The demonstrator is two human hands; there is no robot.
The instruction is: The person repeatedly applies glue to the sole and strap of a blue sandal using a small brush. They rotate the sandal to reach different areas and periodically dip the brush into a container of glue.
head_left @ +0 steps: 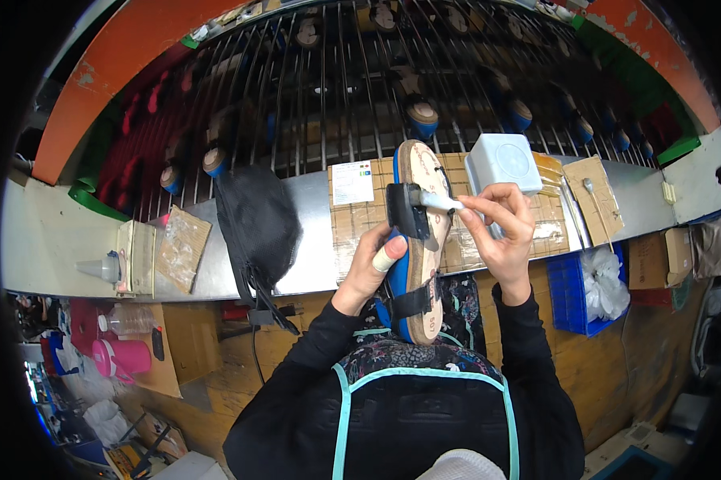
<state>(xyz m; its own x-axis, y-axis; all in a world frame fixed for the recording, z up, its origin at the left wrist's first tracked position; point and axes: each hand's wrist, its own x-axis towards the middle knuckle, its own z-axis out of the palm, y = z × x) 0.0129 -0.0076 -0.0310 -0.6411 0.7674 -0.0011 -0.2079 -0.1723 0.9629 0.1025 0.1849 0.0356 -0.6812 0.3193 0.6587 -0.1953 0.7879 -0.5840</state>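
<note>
My left hand (368,268), its thumb wrapped in pale tape, grips the side of a sandal (426,256) above my lap. The sandal has a tan footbed, a blue sole edge and black straps, and stands lengthwise with its far end over the worktable. My right hand (500,228) pinches a short white brush-like tool (440,201) between thumb and fingers. The tool's tip meets the sandal's far black strap (406,210); the exact kind of tip is too small to tell. A nearer black strap (413,301) crosses the footbed close to my apron.
Behind the cardboard-covered worktable (360,216) runs a rack of metal rods (328,96) carrying several sandals. A white container (500,162) stands right of the sandal, a black bag (256,224) lies left. A blue crate (572,300) with white plastic sits below the table's right side.
</note>
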